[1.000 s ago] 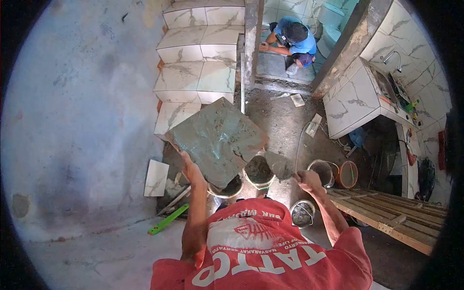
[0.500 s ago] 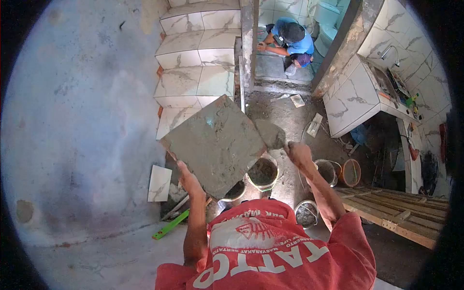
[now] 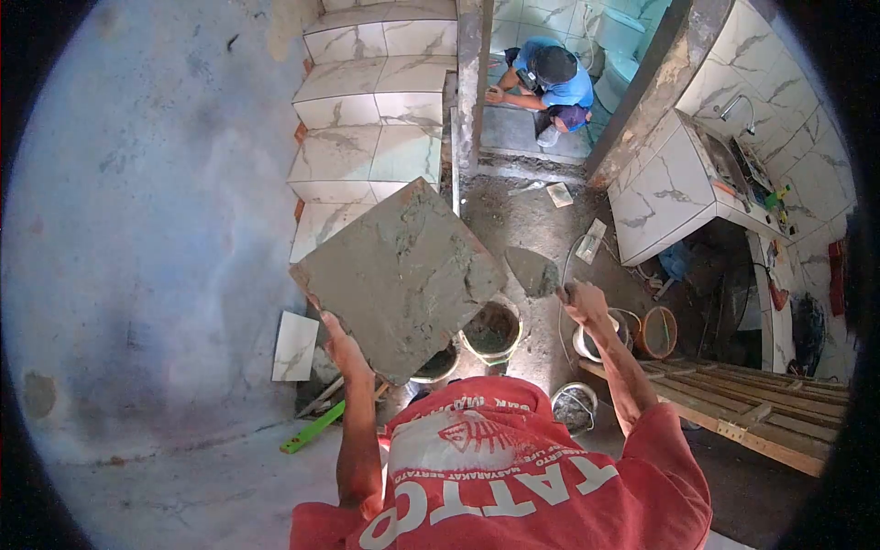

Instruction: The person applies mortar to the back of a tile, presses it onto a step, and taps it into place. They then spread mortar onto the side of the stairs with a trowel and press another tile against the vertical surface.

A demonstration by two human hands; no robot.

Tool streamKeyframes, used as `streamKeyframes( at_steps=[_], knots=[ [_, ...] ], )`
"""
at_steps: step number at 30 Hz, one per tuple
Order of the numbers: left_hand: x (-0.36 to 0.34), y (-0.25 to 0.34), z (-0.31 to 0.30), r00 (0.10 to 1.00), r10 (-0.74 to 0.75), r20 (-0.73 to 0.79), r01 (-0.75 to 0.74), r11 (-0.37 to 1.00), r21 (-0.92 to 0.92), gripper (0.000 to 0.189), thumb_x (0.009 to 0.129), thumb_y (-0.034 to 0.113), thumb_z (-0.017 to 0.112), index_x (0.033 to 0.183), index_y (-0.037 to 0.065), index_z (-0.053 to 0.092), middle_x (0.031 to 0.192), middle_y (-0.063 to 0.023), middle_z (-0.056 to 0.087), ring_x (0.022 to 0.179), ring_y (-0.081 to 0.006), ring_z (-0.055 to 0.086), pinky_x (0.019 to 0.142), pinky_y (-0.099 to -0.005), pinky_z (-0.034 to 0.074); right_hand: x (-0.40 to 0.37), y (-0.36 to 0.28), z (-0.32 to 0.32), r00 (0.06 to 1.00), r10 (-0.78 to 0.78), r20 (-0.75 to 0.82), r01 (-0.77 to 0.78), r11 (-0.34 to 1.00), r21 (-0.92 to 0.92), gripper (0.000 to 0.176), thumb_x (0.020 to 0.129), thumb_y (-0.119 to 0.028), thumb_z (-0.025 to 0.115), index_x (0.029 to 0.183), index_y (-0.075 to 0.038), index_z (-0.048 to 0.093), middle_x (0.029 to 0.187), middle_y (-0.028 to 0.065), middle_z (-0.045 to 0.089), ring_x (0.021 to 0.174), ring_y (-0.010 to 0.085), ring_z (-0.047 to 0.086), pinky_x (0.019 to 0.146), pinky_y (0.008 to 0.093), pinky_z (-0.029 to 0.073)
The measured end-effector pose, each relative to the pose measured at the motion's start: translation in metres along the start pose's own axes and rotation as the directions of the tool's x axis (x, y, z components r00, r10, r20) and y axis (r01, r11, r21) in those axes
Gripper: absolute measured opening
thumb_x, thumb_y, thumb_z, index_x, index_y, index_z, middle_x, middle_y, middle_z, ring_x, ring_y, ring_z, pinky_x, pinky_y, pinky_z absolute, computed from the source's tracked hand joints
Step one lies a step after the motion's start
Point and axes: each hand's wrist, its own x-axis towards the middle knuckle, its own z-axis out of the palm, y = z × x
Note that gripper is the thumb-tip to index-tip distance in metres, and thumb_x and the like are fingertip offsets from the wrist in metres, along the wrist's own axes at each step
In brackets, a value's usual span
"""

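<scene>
My left hand (image 3: 344,348) is closed on the lower left edge of a large square tile (image 3: 399,275), holding it up in front of me. Grey wet mortar coats the face of the tile, lumpier along its right side. In my right hand (image 3: 587,304) is a trowel (image 3: 532,272), its mortar-smeared blade pointing left. A small gap separates the blade from the tile's right corner. My fingers hide the trowel's handle. Below the tile stands a bucket of mortar (image 3: 491,332), with a second bucket (image 3: 436,365) partly covered by the tile.
Tiled stairs (image 3: 335,151) rise ahead on the left. A person in blue (image 3: 568,87) crouches in the doorway beyond. A tiled counter (image 3: 665,202) stands right, above a slatted wooden bench (image 3: 733,403). A green level (image 3: 313,428) and a loose tile (image 3: 295,346) lie at left.
The trowel has moved right, away from the tile's corner, so a gap now shows between them. The tile has shifted slightly left in my left hand.
</scene>
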Motion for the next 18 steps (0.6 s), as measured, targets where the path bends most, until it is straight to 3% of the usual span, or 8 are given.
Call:
streamKeyframes(
  at_steps=[3, 6, 8, 10, 11, 12, 14, 18],
  knots=[
    [-0.006, 0.01, 0.001, 0.998, -0.045, -0.033, 0.045, 0.999, 0.009, 0.058, 0.087, 0.048, 0.044, 0.119, -0.001, 0.045, 0.112, -0.0092, 0.052, 0.096, -0.0209, 0.052, 0.083, -0.0317, 0.042, -0.011, -0.015, -0.011, 0.997, -0.027, -0.074, 0.032, 0.998, 0.06, 0.041, 0.083, -0.042, 0.046, 0.069, -0.006, 0.059, 0.067, 0.018, 0.058, 0.063, 0.0367, 0.057, 0.056, 0.0451, 0.045],
    [-0.014, 0.019, 0.006, 0.986, 0.126, -0.106, -0.115, 0.987, 0.111, 0.058, 0.086, 0.049, 0.044, 0.117, -0.001, 0.047, 0.108, -0.0085, 0.055, 0.093, -0.021, 0.054, 0.082, -0.0324, 0.043, -0.018, -0.047, -0.02, 0.988, -0.119, -0.1, 0.126, 0.99, 0.061, 0.039, 0.084, -0.041, 0.045, 0.069, -0.008, 0.058, 0.063, 0.017, 0.057, 0.059, 0.036, 0.057, 0.052, 0.0448, 0.043],
    [-0.005, 0.016, -0.002, 0.999, -0.026, 0.019, 0.025, 0.998, 0.061, 0.06, 0.084, 0.051, 0.047, 0.11, -0.003, 0.053, 0.103, -0.0087, 0.057, 0.088, -0.0203, 0.054, 0.079, -0.0312, 0.043, -0.017, -0.066, -0.032, 0.92, -0.382, -0.092, 0.383, 0.924, -0.009, 0.038, 0.085, -0.041, 0.044, 0.07, -0.008, 0.056, 0.06, 0.0175, 0.055, 0.057, 0.0362, 0.056, 0.05, 0.0452, 0.043],
    [-0.011, 0.02, -0.003, 0.999, 0.021, 0.048, -0.025, 0.995, 0.095, 0.059, 0.086, 0.049, 0.045, 0.114, -0.003, 0.049, 0.108, -0.0084, 0.054, 0.093, -0.0196, 0.052, 0.082, -0.0311, 0.042, 0.003, -0.066, -0.028, 0.916, -0.391, -0.089, 0.386, 0.92, -0.073, 0.037, 0.085, -0.04, 0.044, 0.07, -0.008, 0.055, 0.06, 0.0174, 0.055, 0.058, 0.0363, 0.056, 0.05, 0.0453, 0.043],
    [-0.014, 0.024, -0.003, 0.995, 0.064, 0.076, -0.074, 0.988, 0.133, 0.058, 0.087, 0.047, 0.042, 0.118, -0.002, 0.046, 0.113, -0.008, 0.052, 0.098, -0.0189, 0.05, 0.085, -0.031, 0.041, 0.018, -0.058, -0.023, 0.953, -0.272, -0.134, 0.26, 0.96, -0.102, 0.035, 0.084, -0.04, 0.046, 0.071, -0.009, 0.056, 0.06, 0.0163, 0.057, 0.059, 0.0358, 0.057, 0.051, 0.0448, 0.044],
    [-0.007, 0.019, -0.007, 0.995, 0.063, 0.072, -0.072, 0.989, 0.128, 0.058, 0.087, 0.047, 0.042, 0.118, -0.002, 0.046, 0.113, -0.008, 0.052, 0.098, -0.0189, 0.05, 0.085, -0.031, 0.041, 0.028, -0.053, -0.025, 0.973, -0.152, -0.176, 0.131, 0.983, -0.125, 0.034, 0.084, -0.04, 0.047, 0.072, -0.01, 0.057, 0.061, 0.0152, 0.058, 0.059, 0.0353, 0.058, 0.052, 0.0444, 0.046],
    [0.009, 0.004, -0.025, 0.989, -0.027, 0.144, 0.004, 0.988, 0.154, 0.058, 0.087, 0.047, 0.043, 0.116, -0.003, 0.048, 0.111, -0.0081, 0.053, 0.096, -0.0185, 0.051, 0.083, -0.0305, 0.041, 0.047, -0.047, -0.037, 0.95, -0.164, -0.267, 0.118, 0.977, -0.179, 0.034, 0.084, -0.04, 0.047, 0.073, -0.009, 0.058, 0.063, 0.0157, 0.058, 0.059, 0.036, 0.058, 0.052, 0.0444, 0.046],
    [-0.003, 0.008, -0.019, 0.993, 0.075, 0.095, -0.089, 0.983, 0.16, 0.058, 0.085, 0.049, 0.047, 0.106, -0.004, 0.055, 0.099, -0.0075, 0.058, 0.086, -0.016, 0.053, 0.076, -0.0299, 0.043, 0.019, -0.1, -0.055, 0.881, -0.393, -0.264, 0.39, 0.918, -0.066, 0.036, 0.085, -0.04, 0.046, 0.073, -0.007, 0.057, 0.06, 0.0148, 0.058, 0.06, 0.0345, 0.058, 0.053, 0.0441, 0.046]
  ],
)
